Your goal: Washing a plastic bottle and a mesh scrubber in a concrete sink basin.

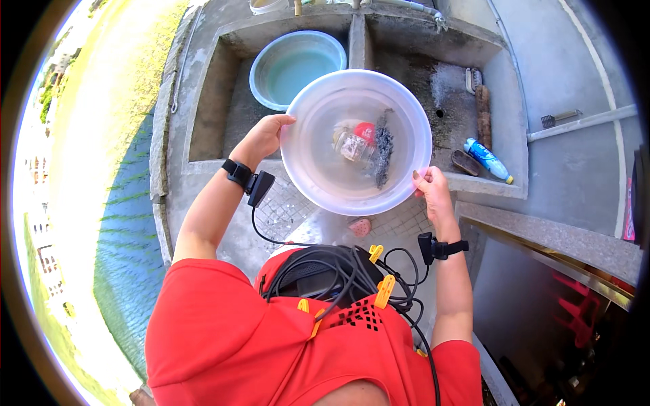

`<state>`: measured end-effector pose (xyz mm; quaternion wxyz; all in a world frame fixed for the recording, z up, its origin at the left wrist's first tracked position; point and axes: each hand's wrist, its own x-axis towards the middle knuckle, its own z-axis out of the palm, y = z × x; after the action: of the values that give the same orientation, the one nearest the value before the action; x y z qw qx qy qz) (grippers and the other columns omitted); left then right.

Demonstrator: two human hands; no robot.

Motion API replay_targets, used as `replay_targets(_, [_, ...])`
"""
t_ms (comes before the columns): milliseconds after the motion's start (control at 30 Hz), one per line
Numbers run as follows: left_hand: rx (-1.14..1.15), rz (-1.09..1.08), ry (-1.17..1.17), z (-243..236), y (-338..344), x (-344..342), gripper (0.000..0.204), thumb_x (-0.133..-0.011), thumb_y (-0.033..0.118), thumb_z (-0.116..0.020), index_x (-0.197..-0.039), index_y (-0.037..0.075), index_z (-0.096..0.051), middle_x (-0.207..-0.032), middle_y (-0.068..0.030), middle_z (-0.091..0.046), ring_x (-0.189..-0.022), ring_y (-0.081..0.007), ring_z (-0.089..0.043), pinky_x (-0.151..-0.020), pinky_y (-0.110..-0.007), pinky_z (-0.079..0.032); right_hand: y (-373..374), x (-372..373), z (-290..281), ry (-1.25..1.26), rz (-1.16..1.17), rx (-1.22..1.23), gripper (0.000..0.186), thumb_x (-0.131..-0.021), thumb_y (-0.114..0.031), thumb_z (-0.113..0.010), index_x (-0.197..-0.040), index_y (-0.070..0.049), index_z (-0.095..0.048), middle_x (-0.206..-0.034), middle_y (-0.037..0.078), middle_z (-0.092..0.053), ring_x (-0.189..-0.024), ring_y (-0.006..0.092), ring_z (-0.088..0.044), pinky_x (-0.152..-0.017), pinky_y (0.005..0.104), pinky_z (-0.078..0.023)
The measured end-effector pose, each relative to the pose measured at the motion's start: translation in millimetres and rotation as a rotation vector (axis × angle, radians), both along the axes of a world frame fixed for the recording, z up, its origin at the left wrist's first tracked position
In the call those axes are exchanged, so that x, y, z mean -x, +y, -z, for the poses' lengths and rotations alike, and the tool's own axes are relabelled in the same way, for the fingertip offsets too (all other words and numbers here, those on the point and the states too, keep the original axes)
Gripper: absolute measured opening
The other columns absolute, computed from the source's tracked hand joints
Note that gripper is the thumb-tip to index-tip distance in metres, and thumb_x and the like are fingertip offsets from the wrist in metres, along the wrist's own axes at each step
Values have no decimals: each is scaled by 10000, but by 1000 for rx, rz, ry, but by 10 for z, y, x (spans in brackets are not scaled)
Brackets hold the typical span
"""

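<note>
A round, translucent white plastic basin (pixel 315 172) is held out in front of me, over the near edge of the sink. My left hand (pixel 266 137) pinches its left rim, and my right hand (pixel 434 191) grips the rim at the lower right, thumb on top. Inside the basin show a clear jar-like container (pixel 353 147), a red round piece (pixel 364 131) beside it and a dark grey, ragged clump (pixel 383 150). Whether these lie in water, I cannot tell.
Behind stands a two-bay concrete sink (pixel 358 44). Its left bay holds a pale blue-green basin (pixel 265 64) of water. At the right bay are a scrubbing brush (pixel 472 80), a wooden rod (pixel 483 115), a dark brush (pixel 466 162) and a blue bottle (pixel 487 159). Black cables (pixel 325 260) hang at my waist.
</note>
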<state>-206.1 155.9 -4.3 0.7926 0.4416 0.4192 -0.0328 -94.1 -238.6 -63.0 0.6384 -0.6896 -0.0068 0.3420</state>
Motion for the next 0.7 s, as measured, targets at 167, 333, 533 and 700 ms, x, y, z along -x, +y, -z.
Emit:
replay_targets(167, [-130,238,-45,-85,157,106,247,-917,98,-570,-1106,-47,-637,-1068,-108,-668,-964,-181,-646,-898,-323,-489,-6,-8,27,2,5,-5,221,-887,-199,-727,-937,-48,-574,-806,16,-611,-668,89,-558,-587,229,-450])
replay_targets(333, [-328,525,81,-123,398,-86,317,-892,113,-590,-1164,-44,-628,-1127,-132,-646,-1006,-197,-620,-912,-344,-482,21,64,-76,-56,16,87,245,-902,-240,-712,-970,-40,-587,-817,20,-622,-681,83,-561,-593,229,-453])
replay_targets(533, [-1306,787,-31,-192,468,-501,527,-720,103,-715,-1228,10,-610,-1115,-174,-573,-1009,-268,-566,-899,-345,-480,117,232,-102,-147,116,263,229,-916,-221,-682,-1004,-30,-592,-843,35,-641,-708,80,-572,-601,240,-455])
replay_targets(700, [-1380,927,-279,-128,220,-692,555,-661,48,-731,-1202,113,-624,-1041,-147,-517,-949,-279,-546,-882,-352,-479,159,309,28,-264,194,491,255,-908,-205,-665,-1034,6,-597,-868,110,-674,-751,175,-628,-668,317,-491])
